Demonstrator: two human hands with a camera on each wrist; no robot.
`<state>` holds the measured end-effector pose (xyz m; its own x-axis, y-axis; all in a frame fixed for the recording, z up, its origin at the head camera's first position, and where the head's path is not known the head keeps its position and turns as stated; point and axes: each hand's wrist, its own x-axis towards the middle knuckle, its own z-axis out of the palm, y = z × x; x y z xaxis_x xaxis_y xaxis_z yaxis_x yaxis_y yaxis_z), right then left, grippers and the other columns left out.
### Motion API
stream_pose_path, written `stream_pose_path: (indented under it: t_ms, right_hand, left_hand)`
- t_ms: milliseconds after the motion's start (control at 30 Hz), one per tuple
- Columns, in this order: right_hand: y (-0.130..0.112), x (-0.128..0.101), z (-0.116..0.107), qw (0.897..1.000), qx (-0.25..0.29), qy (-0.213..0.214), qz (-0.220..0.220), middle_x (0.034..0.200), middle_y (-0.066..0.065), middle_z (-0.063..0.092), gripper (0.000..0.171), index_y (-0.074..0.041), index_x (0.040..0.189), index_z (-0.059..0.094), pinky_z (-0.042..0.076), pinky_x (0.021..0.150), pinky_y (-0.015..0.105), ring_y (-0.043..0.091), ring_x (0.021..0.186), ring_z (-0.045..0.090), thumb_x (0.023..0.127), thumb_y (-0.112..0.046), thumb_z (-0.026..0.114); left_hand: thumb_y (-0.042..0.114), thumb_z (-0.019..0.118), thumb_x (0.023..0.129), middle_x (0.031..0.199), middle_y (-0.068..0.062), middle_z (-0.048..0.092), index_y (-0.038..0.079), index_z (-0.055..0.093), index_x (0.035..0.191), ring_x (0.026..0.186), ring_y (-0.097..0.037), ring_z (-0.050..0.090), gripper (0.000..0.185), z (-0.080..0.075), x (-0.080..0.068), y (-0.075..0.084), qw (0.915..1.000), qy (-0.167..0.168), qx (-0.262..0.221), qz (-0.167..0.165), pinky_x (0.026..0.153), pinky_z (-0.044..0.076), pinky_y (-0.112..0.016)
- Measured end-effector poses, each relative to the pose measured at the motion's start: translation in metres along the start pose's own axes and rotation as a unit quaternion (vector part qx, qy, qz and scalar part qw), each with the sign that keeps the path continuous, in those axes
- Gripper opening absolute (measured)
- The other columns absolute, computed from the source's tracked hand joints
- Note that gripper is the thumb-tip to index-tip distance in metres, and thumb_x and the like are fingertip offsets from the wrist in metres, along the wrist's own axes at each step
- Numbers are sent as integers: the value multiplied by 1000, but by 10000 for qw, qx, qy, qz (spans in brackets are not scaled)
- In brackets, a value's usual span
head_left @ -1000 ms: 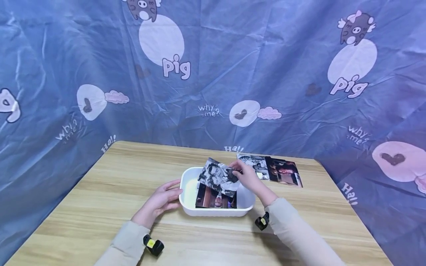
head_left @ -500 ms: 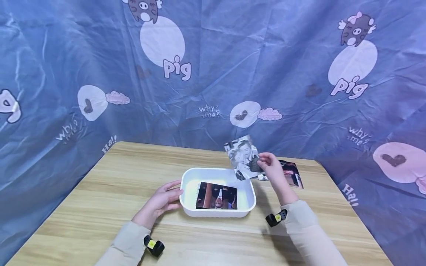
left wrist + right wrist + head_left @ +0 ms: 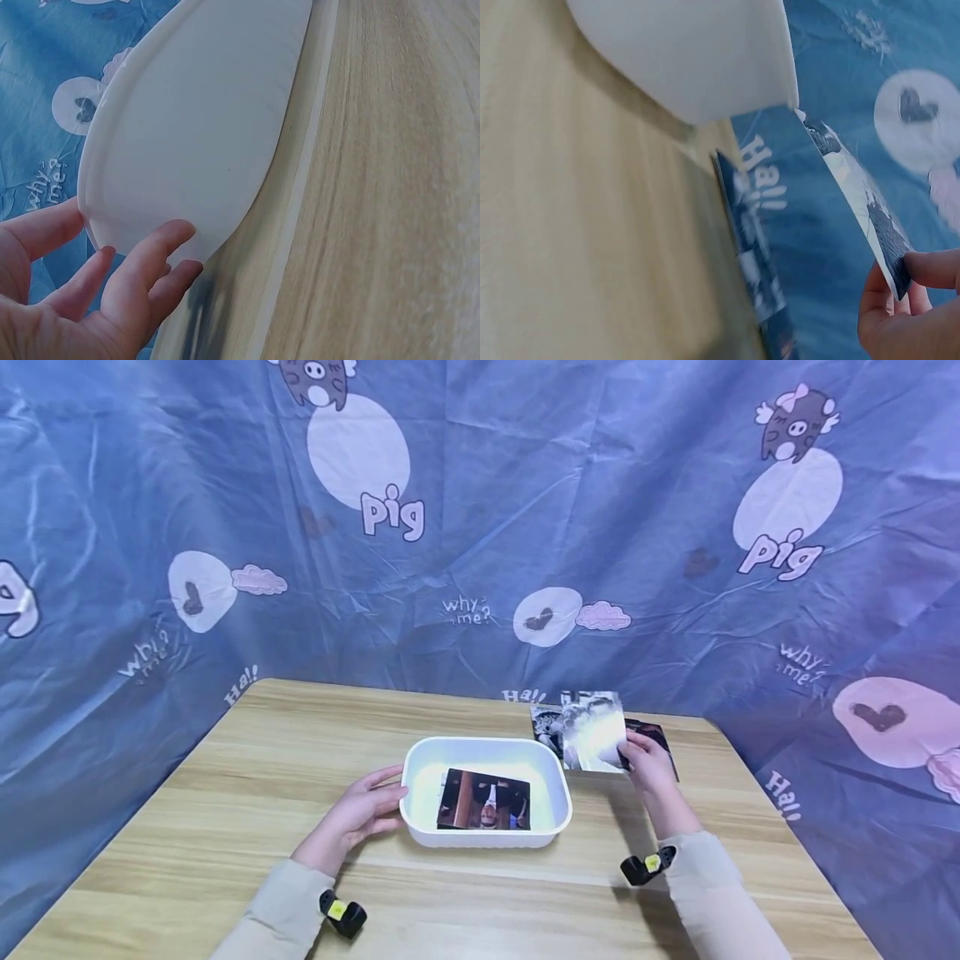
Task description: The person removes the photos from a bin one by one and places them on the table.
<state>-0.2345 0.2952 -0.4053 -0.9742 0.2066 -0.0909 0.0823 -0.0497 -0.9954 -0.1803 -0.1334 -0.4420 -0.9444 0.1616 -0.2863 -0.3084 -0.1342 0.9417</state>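
Behind table (image 3: pixel 225 793): curtain (image 3: pixel 187 485) w/ "pig", "why me?", "Ha!!".

A light wooden table with a straight grain (image 3: pixel 247 793) fills the lower half of the head view. A wrinkled blue plastic backdrop sheet (image 3: pixel 570 502) hangs behind it and wraps round both sides, meeting the tabletop along its far and side edges. The sheet carries large white circles (image 3: pixel 358 452), each topped by a small grey cartoon pig (image 3: pixel 797 420) and signed with the word "pig" (image 3: pixel 392 515). It also has smaller white ovals with a dark heart (image 3: pixel 547 617), pink clouds (image 3: pixel 602 616) and the words "why me?" (image 3: pixel 467 608). At the table's far right corner lie flat photo prints (image 3: pixel 546 725), one black-and-white and one seemingly dark-toned, though both are partly covered.
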Motion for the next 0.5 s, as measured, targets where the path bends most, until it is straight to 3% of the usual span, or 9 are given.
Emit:
stream_pose_path:
  t_ms: [167,367,500]
  right_hand:
    - [17,-3,-17,9993,70,-105,356,71,-20,54,23,-23,90,58,36,50,6,-7,55,42,96,-2,51]
    - [35,-9,-20,9965,-203,-419,692,73,-19,55,16,-11,111,52,41,55,9,-6,57,44,97,-3,49]
    - [43,-11,-15,9960,-301,-480,687,75,-19,56,18,-7,114,51,43,60,10,-5,62,47,96,-3,49]
  left_hand:
    - [10,62,92,144,-31,41,1,33,147,104,-25,67,63,-1,0,-1,10000,-47,34,22,84,60,-40]
    - [9,62,92,145,-30,41,1,33,147,106,-26,67,63,-1,0,0,10000,-86,15,45,85,60,-41]
    - [9,61,92,145,-31,40,1,33,147,108,-28,66,62,0,0,0,10000,-74,-4,31,85,60,-41]
